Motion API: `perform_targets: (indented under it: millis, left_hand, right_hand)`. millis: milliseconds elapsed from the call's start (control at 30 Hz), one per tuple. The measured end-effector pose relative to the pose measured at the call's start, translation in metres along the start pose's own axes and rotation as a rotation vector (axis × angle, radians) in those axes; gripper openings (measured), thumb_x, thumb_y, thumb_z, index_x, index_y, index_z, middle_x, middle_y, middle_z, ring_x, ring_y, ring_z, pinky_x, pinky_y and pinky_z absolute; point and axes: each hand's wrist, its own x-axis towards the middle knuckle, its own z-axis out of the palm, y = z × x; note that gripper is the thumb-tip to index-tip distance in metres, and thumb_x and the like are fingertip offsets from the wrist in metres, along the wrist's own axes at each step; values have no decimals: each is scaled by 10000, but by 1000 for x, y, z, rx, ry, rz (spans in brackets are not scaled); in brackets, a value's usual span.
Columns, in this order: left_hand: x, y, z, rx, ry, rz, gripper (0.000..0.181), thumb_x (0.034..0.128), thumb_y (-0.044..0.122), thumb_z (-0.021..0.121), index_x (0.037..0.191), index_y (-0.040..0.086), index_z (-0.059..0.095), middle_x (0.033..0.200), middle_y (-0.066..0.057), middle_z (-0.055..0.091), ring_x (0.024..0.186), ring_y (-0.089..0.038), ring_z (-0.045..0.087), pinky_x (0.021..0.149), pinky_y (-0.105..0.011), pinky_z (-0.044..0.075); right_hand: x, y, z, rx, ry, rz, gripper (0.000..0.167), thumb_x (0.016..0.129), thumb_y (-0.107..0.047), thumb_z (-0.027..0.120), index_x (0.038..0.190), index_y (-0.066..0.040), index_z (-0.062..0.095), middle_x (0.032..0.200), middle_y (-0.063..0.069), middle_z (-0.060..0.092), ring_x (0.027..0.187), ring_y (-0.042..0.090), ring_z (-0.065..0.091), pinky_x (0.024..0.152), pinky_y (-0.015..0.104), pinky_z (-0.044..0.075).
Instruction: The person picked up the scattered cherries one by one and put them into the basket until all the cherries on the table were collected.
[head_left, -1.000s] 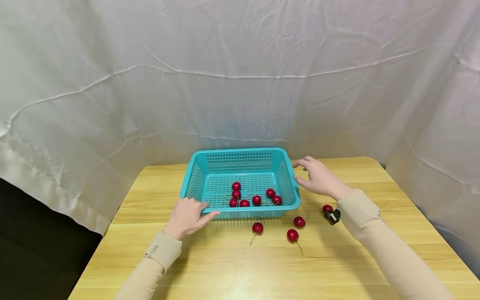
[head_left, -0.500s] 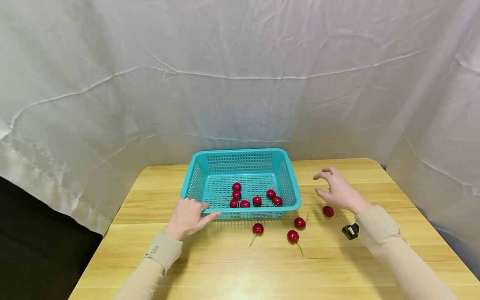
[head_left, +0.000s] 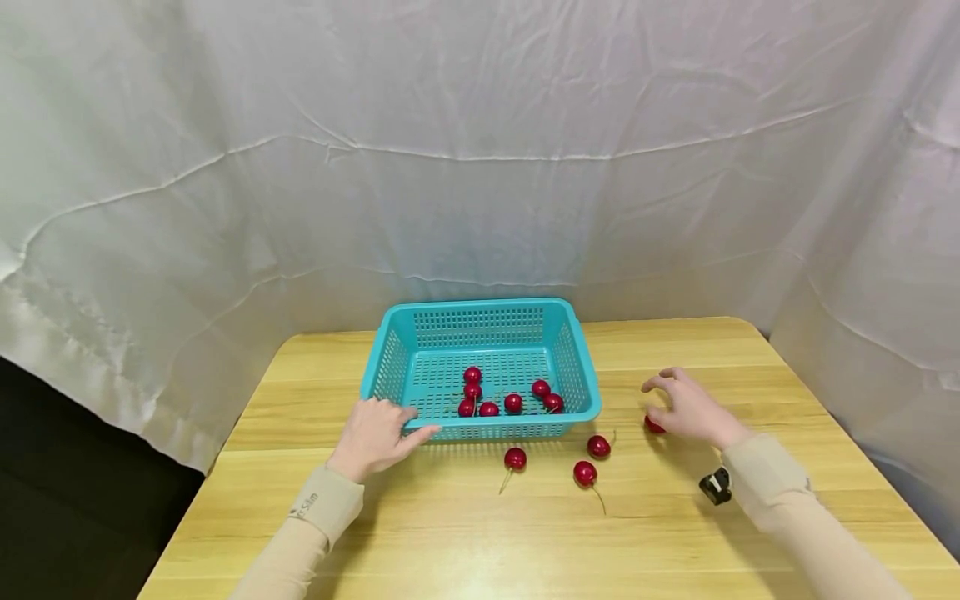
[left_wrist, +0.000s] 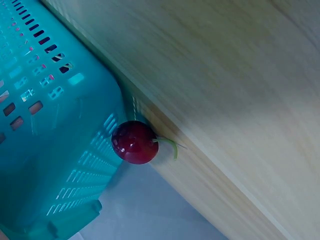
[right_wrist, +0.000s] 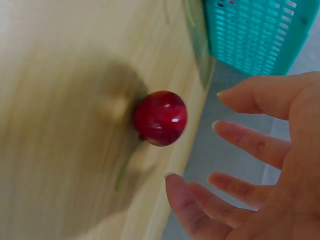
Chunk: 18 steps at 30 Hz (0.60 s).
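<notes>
The turquoise basket [head_left: 480, 422] stands on the table with several cherries [head_left: 513, 403] inside. My left hand [head_left: 377, 437] rests at its front left corner, thumb and fingers about the rim. In the left wrist view a cherry [left_wrist: 135, 142] with a green stem lies beside the basket wall. My right hand [head_left: 693, 411] hovers right of the basket over a cherry [head_left: 654, 425], partly covering it in the head view. From the right wrist, that cherry [right_wrist: 160, 118] shows on the wood, clear of the spread fingers [right_wrist: 250, 142].
Three more cherries lie in front of the basket: one near its middle [head_left: 515, 459], one by its right corner [head_left: 598, 447] and one closer to me [head_left: 585, 473]. A small black device [head_left: 716, 486] shows by the right sleeve. Pale curtain [head_left: 480, 208] hangs behind the table [head_left: 465, 542].
My right hand has moved from the basket's right side rightward and toward me, over the cherry there. The left hand and basket have stayed in place.
</notes>
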Motion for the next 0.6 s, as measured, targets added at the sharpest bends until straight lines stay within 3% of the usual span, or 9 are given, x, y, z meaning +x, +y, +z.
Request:
perform_targets:
  millis: [267,600]
  left_hand:
    - [0,1,-1,-1,-3,-2,679,972,735,348,606,226,608,493,130,145,428,-46,163,436,-203,115]
    - [0,1,-1,-7,10,7,659,976,727,352,562,240,511,510,129,132,449,-42,139,441,-200,104]
  right_hand:
    - [-1,6,12,-45,-51,-13,316,820,-84,747,1119,-1,684,1213,344,555,1045,463,602,886,620,507]
    - [-3,5,16,-16,-100,0,212,756,-27,761,934,-93,665,1052,209,566,885,267,527,756,427,468]
